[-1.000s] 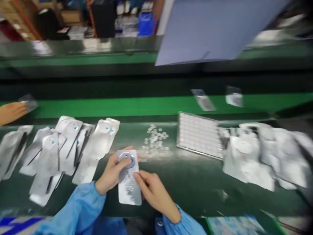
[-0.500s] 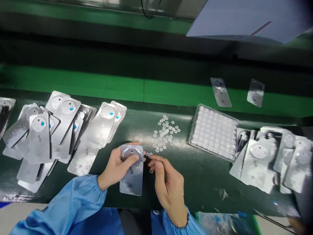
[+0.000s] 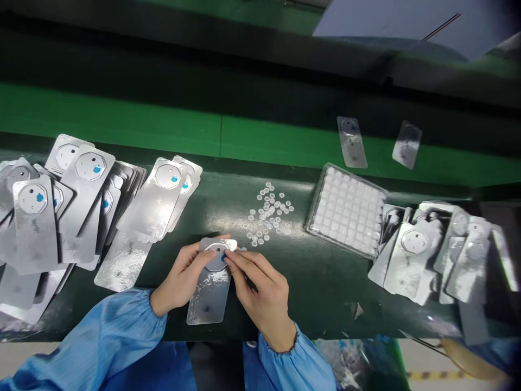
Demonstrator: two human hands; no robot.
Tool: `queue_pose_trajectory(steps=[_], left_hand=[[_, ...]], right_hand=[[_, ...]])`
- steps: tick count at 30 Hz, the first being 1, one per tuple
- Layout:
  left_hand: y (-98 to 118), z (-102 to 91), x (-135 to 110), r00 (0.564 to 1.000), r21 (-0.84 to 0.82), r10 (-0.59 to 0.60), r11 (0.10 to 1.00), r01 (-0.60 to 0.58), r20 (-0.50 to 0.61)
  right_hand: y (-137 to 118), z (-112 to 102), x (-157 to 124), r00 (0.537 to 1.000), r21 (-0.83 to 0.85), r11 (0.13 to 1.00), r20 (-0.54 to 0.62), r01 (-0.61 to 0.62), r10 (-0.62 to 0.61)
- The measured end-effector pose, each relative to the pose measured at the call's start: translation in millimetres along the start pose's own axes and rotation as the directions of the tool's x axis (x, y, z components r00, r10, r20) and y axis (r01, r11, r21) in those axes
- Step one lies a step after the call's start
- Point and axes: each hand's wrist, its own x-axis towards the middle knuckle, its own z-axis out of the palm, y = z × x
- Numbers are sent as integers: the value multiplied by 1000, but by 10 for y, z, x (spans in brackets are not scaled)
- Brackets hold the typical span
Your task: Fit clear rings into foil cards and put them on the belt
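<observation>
My left hand (image 3: 181,279) is closed on a shiny silver metal plate (image 3: 207,304), fingers behind it and thumb on its face. The plate has rounded corners, an octagonal recess near its top and a blue spot in that recess. My right hand (image 3: 260,288) has its thumb and index fingertips pinched together against the recess, right at the blue spot. Whatever lies between those fingertips is hidden. Just beyond my hands, many small clear discs (image 3: 266,210) lie scattered on the dark green table.
Silver plates with blue spots (image 3: 87,190) are heaped at left. On the right stand a clear tray of white pieces (image 3: 345,209) and more plates (image 3: 411,260). Two plates (image 3: 352,144) lean at the back. A person's arm (image 3: 468,358) shows at the lower right edge.
My right hand has moved left from beside the plate, and its fingertips have come onto the recess. My left thumb has shifted left off the blue spot. The view has tilted slightly.
</observation>
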Motion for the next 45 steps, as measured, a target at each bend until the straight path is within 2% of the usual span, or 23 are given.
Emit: queue_pose_trajectory(steps=[8,12,14,15,17,19,20,22,23,26,27,28,29,30,31,32,33,35,36,38,39,41,45], left_hand=[[-45,-12,-1,1000,24,-13,1000,13,-7],[-20,9,22,998,-57,-1,998,-3,-59],[6,27,31,999,-161,-31,987,23,-45],[20,34,34,998,-204,-46,978,39,-29],[48,41,40,998,-242,-56,969,51,-15],[72,38,47,998,-220,-47,975,39,-30],[82,35,49,998,-203,-45,979,36,-37],[97,31,47,997,-172,-52,984,43,-48],[103,32,41,996,-166,-63,985,53,-58],[109,35,20,986,-158,-106,984,86,-126],[109,30,22,981,-146,-121,984,99,-151],[108,21,33,976,-130,-135,985,114,-169],[106,12,50,974,-110,-144,986,125,-175],[104,5,70,975,-92,-145,987,131,-170],[103,1,88,977,-75,-143,988,133,-160],[102,2,100,979,-59,-135,990,127,-153],[102,6,106,981,-46,-126,992,121,-149],[103,19,101,979,-27,-123,992,120,-163],[103,26,94,977,-22,-129,992,127,-172],[106,36,81,974,-18,-131,991,130,-186],[108,40,76,973,-18,-127,992,126,-191],[115,45,66,975,-16,-108,994,107,-193],[130,48,50,984,-14,-82,997,81,-157]], right_hand=[[-9,7,32,999,-58,998,54,8,-5],[43,27,-1,985,-72,982,32,174,-172],[61,55,-46,967,-31,968,-43,250,-251],[60,64,-73,965,0,968,-87,250,-249],[38,40,-137,974,79,983,-168,164,-149],[23,-85,-228,971,168,986,-233,-3,43],[39,-198,-295,954,200,975,-260,-98,149],[150,-530,-496,877,214,926,-312,-310,366],[247,-739,-637,815,205,881,-334,-427,473],[602,-1417,-1198,556,215,667,-404,-714,726],[706,-1612,-1399,495,210,606,-407,-768,768],[791,-1765,-1580,459,149,553,-406,-820,790],[856,-1864,-1723,446,50,517,-439,-855,780],[900,-1904,-1810,459,-75,489,-492,-869,740],[925,-1881,-1833,493,-199,469,-554,-861,671],[931,-1803,-1785,542,-294,470,-609,-832,579],[919,-1679,-1673,598,-350,509,-637,-786,486],[856,-1346,-1296,718,-349,680,-582,-645,382],[820,-1166,-1065,783,-304,777,-509,-552,357],[776,-841,-604,887,-209,898,-351,-388,301],[781,-712,-404,918,-171,928,-288,-330,273],[840,-539,-114,947,-134,954,-217,-270,238],[1021,-472,38,953,-98,960,-184,-261,240]])
